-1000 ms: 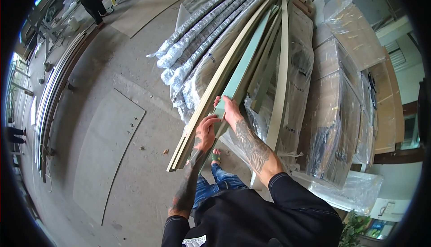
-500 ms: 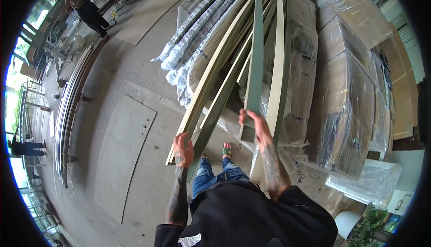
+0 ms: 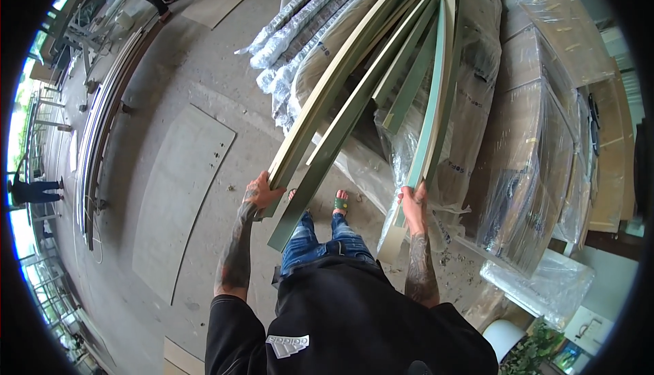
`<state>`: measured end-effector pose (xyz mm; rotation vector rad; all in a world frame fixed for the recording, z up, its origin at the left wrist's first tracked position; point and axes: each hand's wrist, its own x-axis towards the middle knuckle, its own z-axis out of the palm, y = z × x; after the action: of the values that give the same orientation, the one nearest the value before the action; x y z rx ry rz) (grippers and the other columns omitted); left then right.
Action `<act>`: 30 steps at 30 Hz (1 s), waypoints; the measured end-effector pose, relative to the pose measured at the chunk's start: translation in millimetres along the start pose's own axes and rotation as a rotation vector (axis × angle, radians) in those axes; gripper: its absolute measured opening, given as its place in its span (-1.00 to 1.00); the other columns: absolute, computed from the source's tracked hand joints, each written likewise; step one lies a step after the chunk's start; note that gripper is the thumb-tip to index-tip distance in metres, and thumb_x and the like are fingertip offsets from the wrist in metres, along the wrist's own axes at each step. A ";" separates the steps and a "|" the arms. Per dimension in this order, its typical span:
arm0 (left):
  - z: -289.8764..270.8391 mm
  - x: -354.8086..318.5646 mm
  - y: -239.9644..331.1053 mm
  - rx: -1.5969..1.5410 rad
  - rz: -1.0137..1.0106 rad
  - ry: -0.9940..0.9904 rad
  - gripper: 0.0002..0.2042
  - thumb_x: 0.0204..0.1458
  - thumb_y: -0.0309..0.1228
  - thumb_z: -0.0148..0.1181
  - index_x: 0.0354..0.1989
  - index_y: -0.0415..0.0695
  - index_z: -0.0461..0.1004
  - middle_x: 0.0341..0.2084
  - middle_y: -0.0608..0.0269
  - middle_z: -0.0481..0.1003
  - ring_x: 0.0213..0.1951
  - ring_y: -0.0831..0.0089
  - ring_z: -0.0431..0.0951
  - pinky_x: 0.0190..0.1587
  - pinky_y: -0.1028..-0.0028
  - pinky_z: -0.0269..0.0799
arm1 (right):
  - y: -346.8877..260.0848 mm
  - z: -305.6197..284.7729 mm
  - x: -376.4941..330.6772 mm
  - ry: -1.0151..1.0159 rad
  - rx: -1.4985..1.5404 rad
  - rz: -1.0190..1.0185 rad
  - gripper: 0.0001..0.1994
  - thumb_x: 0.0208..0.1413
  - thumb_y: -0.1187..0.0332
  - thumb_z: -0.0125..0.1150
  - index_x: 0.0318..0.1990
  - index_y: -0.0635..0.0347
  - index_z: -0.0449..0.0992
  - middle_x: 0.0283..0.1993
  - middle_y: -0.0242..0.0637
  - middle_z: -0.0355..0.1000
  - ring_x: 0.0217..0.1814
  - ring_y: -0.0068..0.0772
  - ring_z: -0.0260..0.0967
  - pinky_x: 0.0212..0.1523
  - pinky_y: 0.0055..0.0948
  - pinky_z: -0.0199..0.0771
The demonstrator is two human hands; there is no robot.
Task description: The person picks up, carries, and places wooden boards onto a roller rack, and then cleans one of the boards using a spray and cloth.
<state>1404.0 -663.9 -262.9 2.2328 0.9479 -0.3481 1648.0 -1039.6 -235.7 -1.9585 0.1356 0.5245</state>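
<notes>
Right hand nearer: fingers curled round pale-green strip, its long axis running away over the wrapped stack. Left hand touched cream strips, well left; grip couldn't be told.

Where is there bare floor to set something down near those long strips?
Bare floor shows between the grey sheet and the left hand, and between that sheet and the long bars farther left. It looks crowded rightward, where wrapped boxes stand close together, and at the far end, where long strips bunch up.
</notes>
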 end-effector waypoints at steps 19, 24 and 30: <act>-113.5 24.3 -42.6 -0.493 0.209 -0.400 -0.45 0.01 -0.18 0.39 0.11 -0.22 0.42 -0.16 0.22 0.56 -0.13 0.49 0.53 -0.07 0.42 0.48 | 15.4 101.9 -3.9 0.178 -0.807 -0.255 -0.04 -0.02 0.21 0.32 0.42 0.34 -0.17 0.03 0.30 0.21 0.01 0.27 0.23 0.08 0.04 0.31; -142.7 16.1 1.3 -0.414 0.195 -0.400 -0.52 0.01 -0.22 0.37 0.05 -0.22 0.46 -0.21 0.23 0.58 -0.17 0.50 0.55 -0.10 0.41 0.49 | 18.6 97.8 -1.2 0.191 -0.769 -0.267 -0.03 -0.02 0.12 0.35 0.43 0.32 -0.13 0.11 0.31 0.22 0.12 0.28 0.21 0.18 0.06 0.24; -172.1 7.9 24.2 -0.533 0.092 -0.450 -0.60 0.06 -0.28 0.33 0.00 -0.24 0.46 -0.26 0.29 0.56 -0.23 0.59 0.52 -0.19 0.46 0.49 | -126.3 152.4 42.8 0.170 -0.163 -0.639 -0.56 0.17 0.42 0.22 0.20 0.25 0.32 0.08 0.03 0.39 0.13 -0.11 0.41 0.07 -0.22 0.50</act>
<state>1423.9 -555.3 -128.5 1.6120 0.6035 -0.4678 1681.6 -842.9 -200.9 -2.0612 -0.4284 -0.0531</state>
